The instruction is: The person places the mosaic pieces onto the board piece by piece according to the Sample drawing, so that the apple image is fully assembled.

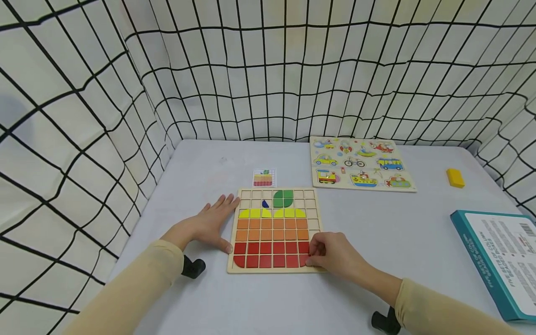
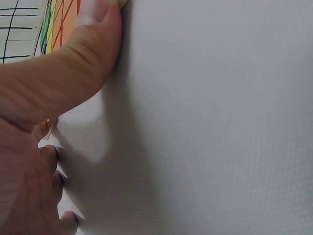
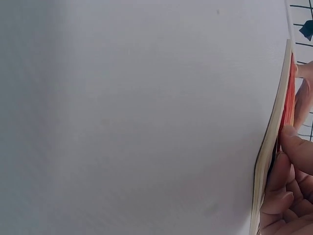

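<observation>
A wooden grid board (image 1: 314,203) lies on the table, filled with rows of red, orange and yellow tiles, green tiles (image 1: 283,198) and a small blue piece (image 1: 265,204). My left hand (image 1: 211,224) spreads along its left edge; the thumb (image 2: 100,29) presses the rim and the fingers extend straight. At the lower right corner, my right hand (image 1: 335,252) has curled fingers, its thumb and forefinger at the end red tile (image 1: 303,260). In the right wrist view, the thumb (image 3: 296,147) meets the red tiles just above the board's side. The fingers partly hide that corner.
A small picture card (image 1: 264,177) lies behind the board. Further back right is a vehicle puzzle board (image 1: 362,165). A yellow block (image 1: 455,178) and a teal box (image 1: 498,265) are on the right. Black netting (image 1: 264,65) surrounds the table.
</observation>
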{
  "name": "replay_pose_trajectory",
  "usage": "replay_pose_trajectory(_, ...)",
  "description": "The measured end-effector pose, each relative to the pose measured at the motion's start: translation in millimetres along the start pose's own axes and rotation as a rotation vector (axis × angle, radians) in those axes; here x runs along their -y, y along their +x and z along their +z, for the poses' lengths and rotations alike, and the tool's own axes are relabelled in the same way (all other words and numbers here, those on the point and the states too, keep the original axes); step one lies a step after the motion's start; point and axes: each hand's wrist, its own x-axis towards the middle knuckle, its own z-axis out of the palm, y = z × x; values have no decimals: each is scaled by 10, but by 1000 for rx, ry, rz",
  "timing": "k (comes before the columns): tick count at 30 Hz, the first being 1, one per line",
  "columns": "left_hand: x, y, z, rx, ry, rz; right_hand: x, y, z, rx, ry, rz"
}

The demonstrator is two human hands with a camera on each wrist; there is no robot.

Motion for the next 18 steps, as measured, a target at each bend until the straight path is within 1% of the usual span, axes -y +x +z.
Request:
replay_pose_trajectory(5,-7,-5,-18,5,10,6,-13,-20,-42,12,14,-15)
replay_pose_trajectory(9,-16,-22,-39,11,6,8,-46,-40,-153,24,26,-47)
replay_pose_trajectory(13,-19,-41,-61,15,3,6,-131,-29,-360,19,-7,-71)
replay_pose_trajectory(18,-8,-53,-96,24,2,7,-312,-31,-752,-6,-138,-58)
